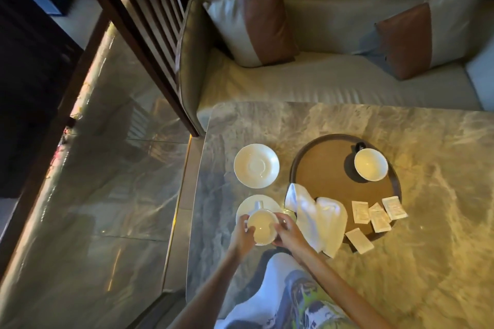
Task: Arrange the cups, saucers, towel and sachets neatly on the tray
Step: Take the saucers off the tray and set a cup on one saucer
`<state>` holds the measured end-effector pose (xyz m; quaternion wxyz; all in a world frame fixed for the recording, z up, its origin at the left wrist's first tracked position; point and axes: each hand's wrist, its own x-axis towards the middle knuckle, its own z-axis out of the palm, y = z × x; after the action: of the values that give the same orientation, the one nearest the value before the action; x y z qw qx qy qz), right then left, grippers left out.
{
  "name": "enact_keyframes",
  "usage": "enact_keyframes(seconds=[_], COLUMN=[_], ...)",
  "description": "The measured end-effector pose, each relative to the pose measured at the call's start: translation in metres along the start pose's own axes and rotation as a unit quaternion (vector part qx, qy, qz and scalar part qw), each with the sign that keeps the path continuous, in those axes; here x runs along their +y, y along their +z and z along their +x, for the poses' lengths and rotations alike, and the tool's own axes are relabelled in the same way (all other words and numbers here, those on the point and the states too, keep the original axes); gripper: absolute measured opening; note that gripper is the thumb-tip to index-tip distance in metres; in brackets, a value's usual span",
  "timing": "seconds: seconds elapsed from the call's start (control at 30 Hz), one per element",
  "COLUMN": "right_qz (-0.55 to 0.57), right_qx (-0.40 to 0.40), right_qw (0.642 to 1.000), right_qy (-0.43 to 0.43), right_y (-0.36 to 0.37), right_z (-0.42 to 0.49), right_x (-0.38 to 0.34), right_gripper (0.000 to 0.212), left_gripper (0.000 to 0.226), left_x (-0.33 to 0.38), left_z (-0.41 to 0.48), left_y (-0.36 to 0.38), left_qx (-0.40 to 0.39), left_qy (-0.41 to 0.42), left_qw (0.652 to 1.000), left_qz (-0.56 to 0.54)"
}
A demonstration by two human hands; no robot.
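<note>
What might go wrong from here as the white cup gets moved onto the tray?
1. The towel lies crumpled over the near rim of the tray; crockery set there would probably sit tilted.
2. One sachet lies across the rim and could be swept off.
3. The white cup, gripped by the left hand and right hand, is close to the near saucer and might knock it.

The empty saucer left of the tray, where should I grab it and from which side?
Pinch the empty saucer by its raised rim, probably from its left side: it lies flat on the table, and the tray and the other saucer crowd its right and near edges.
</note>
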<state>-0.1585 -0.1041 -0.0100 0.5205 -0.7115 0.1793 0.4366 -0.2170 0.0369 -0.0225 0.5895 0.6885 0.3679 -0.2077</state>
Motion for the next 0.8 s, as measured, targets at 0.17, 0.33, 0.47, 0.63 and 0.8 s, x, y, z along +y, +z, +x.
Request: enact_keyframes(seconds=[0.17,0.33,0.47,0.63,0.8], right_qz=[-0.025,-0.02,-0.005,0.004,-0.029], right_qx=[0.001,0.006,0.003,-0.005,-0.014], right_qw=[1.0,1.0,1.0,1.0,0.999], right_qy=[-0.014,-0.018,-0.01,-0.001,-0.044], right_y=[0.004,0.005,0.006,0.001,-0.002], right_z=[0.007,0.012,0.014,0.015,0.014], right_x=[-0.004,-0.005,-0.005,0.004,0.009], right_gripper=[0.026,0.033,0.034,0.035,0.029], left_gripper=[0.036,0.031,0.032,0.03,0.03], left_x=[0.002,0.004,0.002,0.001,0.0], left_z=[0.006,0.014,0.016,0.018,0.02], left_y=[-0.004,-0.004,-0.004,-0.002,-0.006], left_qx=[-0.005,-0.012,-0.004,0.024,0.018], left_qy=[0.012,0.012,0.006,-0.029,-0.033], left_qw=[1.0,0.999,1.0,0.999,0.999], left_qz=[0.013,0.03,0.029,-0.008,-0.032])
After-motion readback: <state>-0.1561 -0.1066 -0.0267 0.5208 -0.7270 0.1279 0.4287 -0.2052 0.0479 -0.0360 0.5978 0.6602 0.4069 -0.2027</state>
